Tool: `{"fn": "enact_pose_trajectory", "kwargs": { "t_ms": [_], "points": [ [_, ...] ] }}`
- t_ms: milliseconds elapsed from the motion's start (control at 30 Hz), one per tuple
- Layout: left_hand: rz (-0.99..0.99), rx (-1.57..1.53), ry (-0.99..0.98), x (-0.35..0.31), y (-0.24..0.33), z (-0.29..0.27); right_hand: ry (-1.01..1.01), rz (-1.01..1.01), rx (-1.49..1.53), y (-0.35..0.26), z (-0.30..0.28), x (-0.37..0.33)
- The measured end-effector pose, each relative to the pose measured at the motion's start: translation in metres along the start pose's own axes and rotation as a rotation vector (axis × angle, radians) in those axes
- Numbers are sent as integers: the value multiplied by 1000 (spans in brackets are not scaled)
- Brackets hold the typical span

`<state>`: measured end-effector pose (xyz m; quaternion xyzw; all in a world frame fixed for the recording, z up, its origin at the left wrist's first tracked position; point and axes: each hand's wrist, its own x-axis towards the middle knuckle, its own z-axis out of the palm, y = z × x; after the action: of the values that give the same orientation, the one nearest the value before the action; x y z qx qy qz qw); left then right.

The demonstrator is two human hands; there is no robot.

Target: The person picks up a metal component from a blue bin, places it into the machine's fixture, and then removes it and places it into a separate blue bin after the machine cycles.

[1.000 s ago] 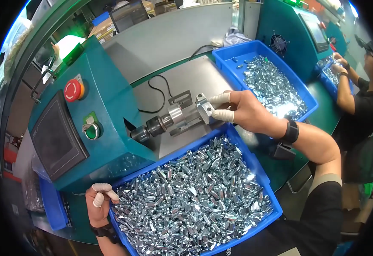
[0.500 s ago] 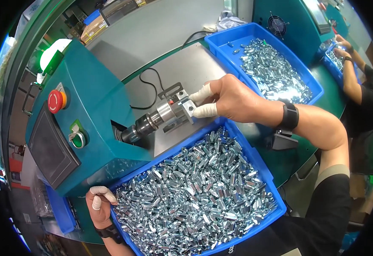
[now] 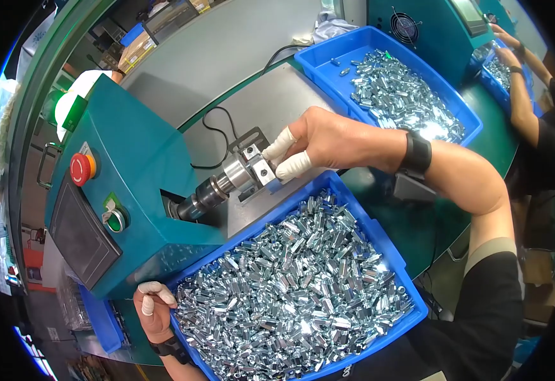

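My right hand, with white finger cots on thumb and index finger, pinches at the end of a metal clamping fixture. Whatever lies between the fingertips is hidden. The fixture lines up with a dark round spindle that comes out of a green machine. My left hand, also in finger cots, rests against the left rim of a blue bin; its fingers bend loosely, thumb apart from index finger, with nothing visible in them. The bin is heaped with shiny hexagonal metal pieces.
A second blue bin at the back right holds more metal pieces. On the machine are a red stop button, a green switch and a dark panel. A black cable loops behind the fixture. At far right works another person.
The whole view has shifted slightly. My right hand stays at the fixture's end and my left hand at the bin's rim. The co-worker's hands have moved a little.
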<state>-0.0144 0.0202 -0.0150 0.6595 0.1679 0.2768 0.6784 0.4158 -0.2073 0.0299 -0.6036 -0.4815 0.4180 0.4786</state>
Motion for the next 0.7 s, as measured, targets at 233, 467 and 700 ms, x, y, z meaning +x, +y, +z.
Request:
{"fn": "enact_pose_trajectory", "kwargs": {
  "t_ms": [233, 467, 700],
  "points": [
    [1, -7, 12, -1, 0, -1, -78, 45, 109, -2, -5, -2],
    [15, 7, -1, -1, 1, 1, -82, 31, 106, -1, -5, -1],
    [12, 7, -2, 0, 0, 3, -90, 6, 116, 1, -8, 0]
  ]
}}
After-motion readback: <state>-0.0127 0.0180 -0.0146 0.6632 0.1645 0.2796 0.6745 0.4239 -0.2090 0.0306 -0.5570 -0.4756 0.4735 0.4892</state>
